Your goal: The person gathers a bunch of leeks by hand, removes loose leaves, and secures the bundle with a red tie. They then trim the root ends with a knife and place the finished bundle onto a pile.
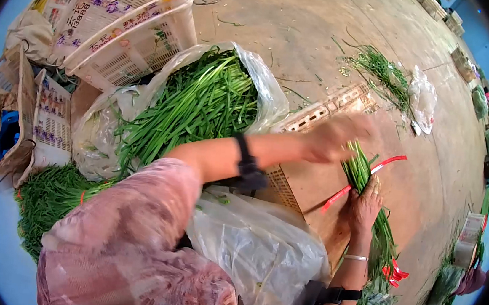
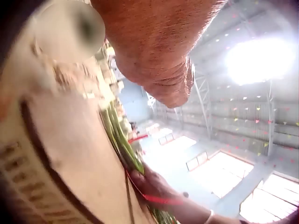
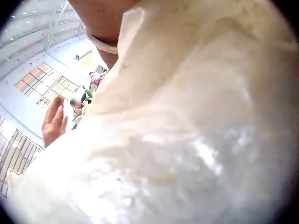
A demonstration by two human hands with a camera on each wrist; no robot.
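My right hand grips a bundle of long green stalks, its pale cut ends pointing up and leaves trailing below the wrist. A red strip crosses at the bundle, one end sticking out on each side. My left hand, blurred, hovers beside the cut ends; nothing can be seen in it. In the left wrist view, my left hand looms large above the stalks, held by my right hand. The right wrist view shows my left hand with fingers fairly straight; plastic hides the right fingers.
A plastic bag of loose greens lies left of the board, near stacked white crates. Clear plastic covers my lap. More red strips lie at lower right. Scattered greens and a crumpled bag are on the floor.
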